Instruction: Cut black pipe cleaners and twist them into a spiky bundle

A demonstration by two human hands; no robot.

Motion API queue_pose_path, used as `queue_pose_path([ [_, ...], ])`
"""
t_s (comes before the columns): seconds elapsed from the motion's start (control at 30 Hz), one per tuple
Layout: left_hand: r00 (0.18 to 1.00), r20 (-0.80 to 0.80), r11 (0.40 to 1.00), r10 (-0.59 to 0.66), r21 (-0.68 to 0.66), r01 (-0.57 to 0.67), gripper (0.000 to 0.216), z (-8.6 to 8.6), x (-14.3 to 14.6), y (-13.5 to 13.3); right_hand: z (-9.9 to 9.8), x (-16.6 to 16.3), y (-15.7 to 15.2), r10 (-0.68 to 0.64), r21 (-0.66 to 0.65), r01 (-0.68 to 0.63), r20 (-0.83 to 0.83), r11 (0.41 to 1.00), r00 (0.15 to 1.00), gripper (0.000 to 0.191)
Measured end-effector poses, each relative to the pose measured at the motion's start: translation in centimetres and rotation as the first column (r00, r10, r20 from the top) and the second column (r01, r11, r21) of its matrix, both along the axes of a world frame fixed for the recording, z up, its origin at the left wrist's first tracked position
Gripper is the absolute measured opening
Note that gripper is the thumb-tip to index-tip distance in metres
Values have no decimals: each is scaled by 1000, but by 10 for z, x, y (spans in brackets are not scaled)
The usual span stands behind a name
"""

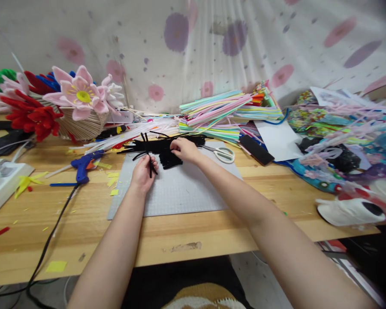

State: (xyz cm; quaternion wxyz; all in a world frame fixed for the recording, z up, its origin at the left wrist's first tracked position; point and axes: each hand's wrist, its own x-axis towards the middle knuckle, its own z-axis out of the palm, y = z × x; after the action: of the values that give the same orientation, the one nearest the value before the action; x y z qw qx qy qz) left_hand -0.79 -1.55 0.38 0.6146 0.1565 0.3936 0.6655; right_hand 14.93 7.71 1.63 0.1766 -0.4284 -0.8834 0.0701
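Observation:
Several black pipe cleaners (150,165) stick up crosswise from my left hand (143,175), which is closed around them over the left part of a grey cutting mat (186,193). My right hand (184,149) is at the black pile, fingers curled and pinched together. What its fingertips hold is too small to make out. Under and beside it lie a bundle of long black pipe cleaners (154,147) and a stack of short black pieces (169,159). Scissors (224,154) with white handles rest just right of the pile.
A blue glue gun (83,166) with its cord lies to the left, near a white power strip (3,182). Fuzzy flowers (82,95) stand behind it. Pastel pipe cleaners (215,112) are heaped at the back. A black phone-like slab (256,149) and a white spool (349,211) are rightward.

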Motion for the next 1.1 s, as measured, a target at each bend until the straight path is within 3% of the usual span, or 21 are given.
queue_pose_path([
  [0.17, 999, -19, 999, -34, 31, 35, 12, -2, 6, -2, -15, -21, -20, -31, -63, 28, -46, 998, 998, 27],
  [0.27, 997, -17, 997, -74, 24, 75, 15, 1, 8, -5, -21, -26, -21, -42, -68, 36, -83, 997, 996, 21],
  [0.37, 994, 15, 994, -111, 15, 110, 21, 5, 7, -7, -20, -24, -20, -60, -102, 28, -322, 994, 945, 20],
  [0.47, 988, 35, 989, -150, -6, 150, 25, 6, 7, -7, -16, -15, -26, -43, -160, -70, -610, 985, 791, 25],
  [0.53, 985, 3, 985, -174, -21, 174, 24, 4, 9, -8, -15, -8, -35, -45, -234, -181, -720, 955, 693, 28],
  [0.6, 982, -72, 985, -174, -19, 173, 25, 1, 14, -8, -16, -1, -47, -77, -343, -303, -765, 889, 639, 28],
  [0.7, 970, -204, 990, -135, 4, 139, 30, -4, 22, -11, -22, 8, -62, -129, -464, -407, -768, 786, 627, 24],
  [0.77, 954, -271, 992, -124, -5, 128, 30, -6, 26, -12, -25, 11, -68, -129, -486, -414, -754, 769, 644, 20],
  [0.93, 932, -336, 990, -137, -6, 144, 27, -6, 29, -15, -34, 13, -70, -103, -460, -403, -750, 791, 653, 17],
  [1.0, 933, -346, 994, -102, 11, 113, 27, -6, 28, -14, -38, 14, -67, -115, -436, -331, -730, 837, 673, 16],
  [1.1, 940, -341, 999, -33, 28, 45, 25, -5, 24, -13, -38, 15, -58, -103, -340, -137, -600, 930, 793, 14],
])
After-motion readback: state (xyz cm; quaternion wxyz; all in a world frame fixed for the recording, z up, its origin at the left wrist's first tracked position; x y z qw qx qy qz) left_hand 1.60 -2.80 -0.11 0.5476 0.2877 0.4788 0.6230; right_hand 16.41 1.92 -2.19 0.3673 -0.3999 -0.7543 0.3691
